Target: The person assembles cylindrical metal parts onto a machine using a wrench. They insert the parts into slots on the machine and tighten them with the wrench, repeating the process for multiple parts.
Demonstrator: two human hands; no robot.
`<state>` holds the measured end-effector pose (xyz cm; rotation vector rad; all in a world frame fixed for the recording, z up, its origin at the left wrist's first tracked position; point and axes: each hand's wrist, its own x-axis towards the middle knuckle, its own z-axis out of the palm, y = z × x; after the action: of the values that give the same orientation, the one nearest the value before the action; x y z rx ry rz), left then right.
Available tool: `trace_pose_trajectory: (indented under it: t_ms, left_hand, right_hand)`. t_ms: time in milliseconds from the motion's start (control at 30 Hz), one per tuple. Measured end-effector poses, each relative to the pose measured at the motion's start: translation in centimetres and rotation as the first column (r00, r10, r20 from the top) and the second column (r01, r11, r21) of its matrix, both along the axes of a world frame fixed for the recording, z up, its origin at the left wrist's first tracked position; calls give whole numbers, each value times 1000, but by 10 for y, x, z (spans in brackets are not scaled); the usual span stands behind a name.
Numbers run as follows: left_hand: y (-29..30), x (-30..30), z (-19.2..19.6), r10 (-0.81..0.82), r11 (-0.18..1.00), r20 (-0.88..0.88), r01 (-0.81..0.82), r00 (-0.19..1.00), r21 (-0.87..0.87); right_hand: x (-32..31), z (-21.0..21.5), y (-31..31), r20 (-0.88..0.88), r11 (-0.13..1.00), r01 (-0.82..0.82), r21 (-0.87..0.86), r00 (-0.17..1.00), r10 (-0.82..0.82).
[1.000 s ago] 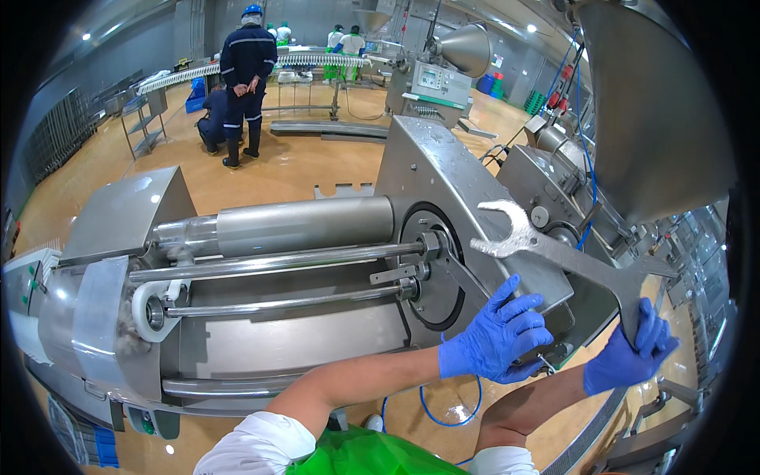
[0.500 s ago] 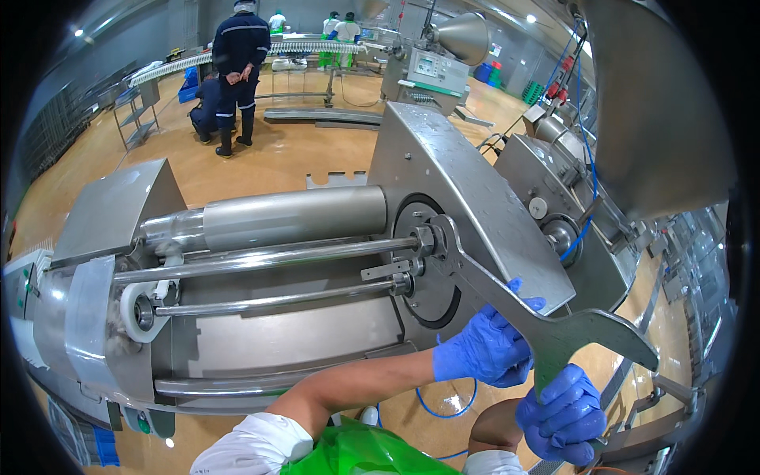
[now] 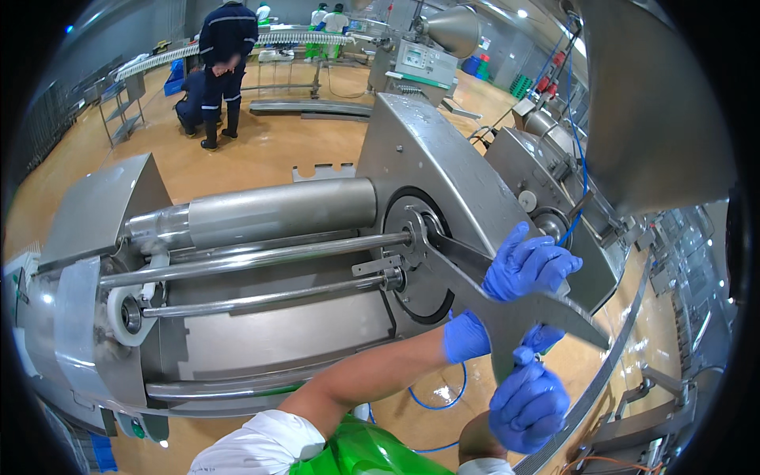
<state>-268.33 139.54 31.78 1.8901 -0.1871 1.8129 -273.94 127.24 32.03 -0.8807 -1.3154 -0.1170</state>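
Note:
A large flat steel spanner [image 3: 467,289] slants down from the machine's round end plate [image 3: 423,297]. Its narrow head lies at the end of the upper steel rod [image 3: 269,260]; whether it grips the nut there I cannot tell. The wide end splits into two curved prongs. My right hand [image 3: 529,405] is closed around the lower prong. Behind the wide end, my left hand [image 3: 529,267] is raised with fingers stretched and apart; the spanner hides part of its palm. A second flat metal bar [image 3: 461,257] runs behind the spanner toward that hand.
A thick steel roller [image 3: 285,212] and a lower rod [image 3: 265,296] span the machine. Its slanted housing [image 3: 443,166] stands beside my hands. A large steel hopper [image 3: 657,111] overhangs the right. A blue hose [image 3: 435,408] lies on the floor. Several people work beyond.
My left hand has moved up and its fingers have spread off the spanner's edge. My right hand and the spanner's wide end have shifted left and tilted. The whole view has shifted slightly.

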Motion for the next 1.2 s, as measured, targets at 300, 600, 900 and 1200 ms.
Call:
trace_pose_trajectory:
  t_ms: [300, 600, 900, 1200]
  left_hand:
    - [6, -14, 12, -199, 980, 6, 199, 980, -6]
    - [-16, -24, -6, -373, 912, 78, 381, 925, -152]
    - [-9, -3, -10, -871, 262, 246, 825, 426, -502]
    - [2, -15, -5, -256, 966, 136, 259, 957, -6]
  right_hand:
    - [-3, -4, -2, -59, 998, 33, 57, 998, -30]
    - [12, 89, 30, -39, 966, -119, -228, 993, 114]
    - [2, 50, 17, 20, 990, -69, -124, 997, 72]
    - [5, 45, 11, 41, 992, -60, -107, 997, 64]
